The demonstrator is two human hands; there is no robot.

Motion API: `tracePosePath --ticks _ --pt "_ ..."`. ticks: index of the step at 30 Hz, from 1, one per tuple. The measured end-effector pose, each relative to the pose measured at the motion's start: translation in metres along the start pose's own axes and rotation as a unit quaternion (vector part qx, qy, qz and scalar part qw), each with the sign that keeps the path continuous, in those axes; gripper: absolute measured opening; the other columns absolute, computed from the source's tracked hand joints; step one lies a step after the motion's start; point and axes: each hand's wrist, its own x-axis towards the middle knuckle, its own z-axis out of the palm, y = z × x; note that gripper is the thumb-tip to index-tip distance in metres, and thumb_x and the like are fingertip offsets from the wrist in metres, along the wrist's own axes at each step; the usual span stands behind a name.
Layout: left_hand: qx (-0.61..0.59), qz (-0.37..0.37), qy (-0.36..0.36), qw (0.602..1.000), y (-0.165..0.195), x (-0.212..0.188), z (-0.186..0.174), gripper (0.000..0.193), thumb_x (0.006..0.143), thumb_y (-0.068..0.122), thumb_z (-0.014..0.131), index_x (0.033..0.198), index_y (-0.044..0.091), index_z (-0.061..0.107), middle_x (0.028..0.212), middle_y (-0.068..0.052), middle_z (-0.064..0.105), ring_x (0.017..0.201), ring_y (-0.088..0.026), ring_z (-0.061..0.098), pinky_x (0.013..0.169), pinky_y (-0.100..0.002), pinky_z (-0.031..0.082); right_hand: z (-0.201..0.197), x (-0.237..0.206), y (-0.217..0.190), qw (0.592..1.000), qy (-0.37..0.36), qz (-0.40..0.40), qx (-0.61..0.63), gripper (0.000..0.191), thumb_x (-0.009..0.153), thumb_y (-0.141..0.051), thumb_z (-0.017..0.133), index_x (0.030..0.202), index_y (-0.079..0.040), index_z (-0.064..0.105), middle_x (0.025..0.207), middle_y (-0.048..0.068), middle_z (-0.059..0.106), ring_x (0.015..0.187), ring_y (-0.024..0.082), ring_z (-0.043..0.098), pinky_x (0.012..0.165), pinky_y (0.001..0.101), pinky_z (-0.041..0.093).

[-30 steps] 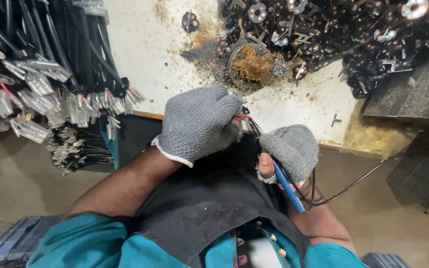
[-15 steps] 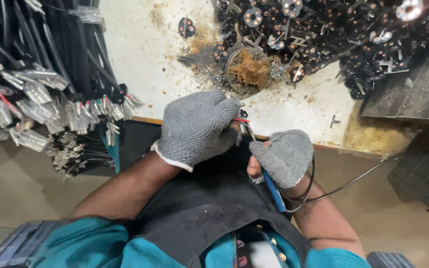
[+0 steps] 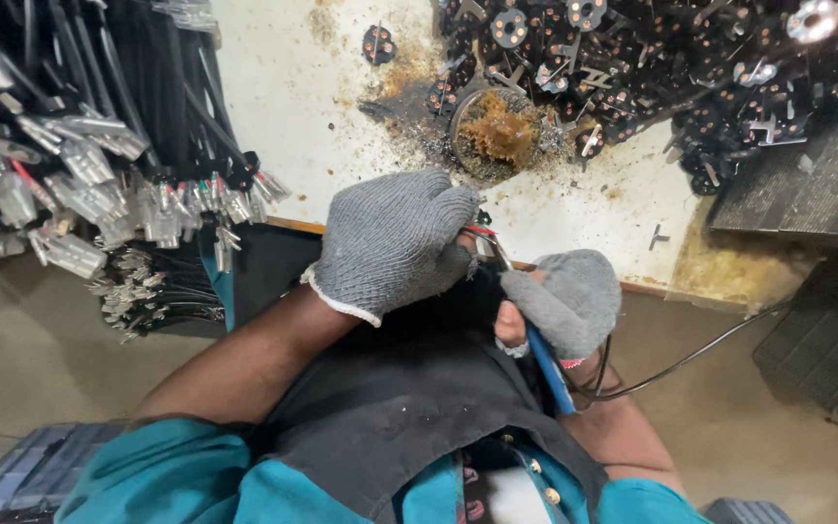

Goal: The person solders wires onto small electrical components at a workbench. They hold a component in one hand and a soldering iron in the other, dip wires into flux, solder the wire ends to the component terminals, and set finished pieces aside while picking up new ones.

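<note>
- Soldering iron (image 3: 547, 367), blue-handled, lies in the right hand (image 3: 566, 303); its long axis runs from the wrist up and leftward toward the left hand, with the handle end pointing back at the person's body and a black cord (image 3: 691, 357) looping off to the right.
- Right hand, in a grey knit glove, is closed round the blue handle, thumb and bare fingertip showing at the lower edge of the glove.
- Left hand (image 3: 392, 241), also in a grey knit glove, is curled shut just left of the right hand and a little farther from the body; thin red and dark wires (image 3: 482, 235) stick out at its fingertips, so it appears to pinch them, though what sits inside the fist is hidden.
- Tip of the iron points at those wires; the two hands nearly touch, and the left is the one nearer the wire ends.
- Both hands hover over the person's dark apron (image 3: 409, 408), just short of the near edge of the desk (image 3: 303, 107).
- Farther out on the stained white desk sits a round tin of brownish flux (image 3: 499, 131), straight beyond the hands.
- Past it lies a heap of black round parts (image 3: 691, 68); at far left hang bundles of black cables with metal terminals (image 3: 99, 184).
</note>
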Motion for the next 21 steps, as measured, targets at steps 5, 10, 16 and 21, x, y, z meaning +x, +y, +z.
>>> tracePosePath --ticks 5,10,16,21 --pt "0.008 -0.002 0.008 1.000 0.003 -0.004 0.001 0.018 0.078 0.026 0.075 0.090 0.015 0.068 0.077 -0.009 0.062 0.070 -0.032 0.066 0.059 -0.048 0.050 0.004 0.013 -0.019 0.976 0.147 0.162 0.010 0.029 0.102 -0.039 0.067 0.105 -0.010 0.068 0.078 0.007 0.066 0.067 0.022 0.062 0.067 0.0339 0.048" --pt "-0.001 0.012 0.017 1.000 0.004 -0.009 0.003 0.019 0.079 0.026 0.075 0.091 0.015 0.068 0.079 -0.009 0.062 0.071 -0.032 0.065 0.059 -0.048 0.049 0.016 -0.003 -0.009 0.922 0.175 0.232 0.258 0.066 0.105 -0.053 0.066 0.146 -0.005 0.045 0.099 0.013 0.071 0.083 0.020 0.074 0.077 0.0311 0.060" --pt "0.007 0.010 0.016 1.000 0.006 -0.010 0.004 0.020 0.078 0.028 0.076 0.090 0.016 0.066 0.079 -0.009 0.062 0.072 -0.033 0.065 0.060 -0.048 0.049 0.016 -0.003 -0.003 0.929 0.124 0.267 0.222 0.040 0.112 -0.019 0.066 0.140 -0.002 0.041 0.104 0.015 0.068 0.079 0.017 0.075 0.074 0.0291 0.060" --pt "0.005 0.008 0.012 1.000 0.006 -0.009 0.007 0.022 0.077 0.030 0.078 0.089 0.016 0.067 0.078 -0.009 0.062 0.071 -0.032 0.065 0.058 -0.048 0.049 0.005 0.018 -0.014 0.939 0.106 0.217 0.246 0.048 0.104 0.001 0.070 0.134 -0.004 0.033 0.109 0.013 0.074 0.103 0.019 0.072 0.099 0.0306 0.056"
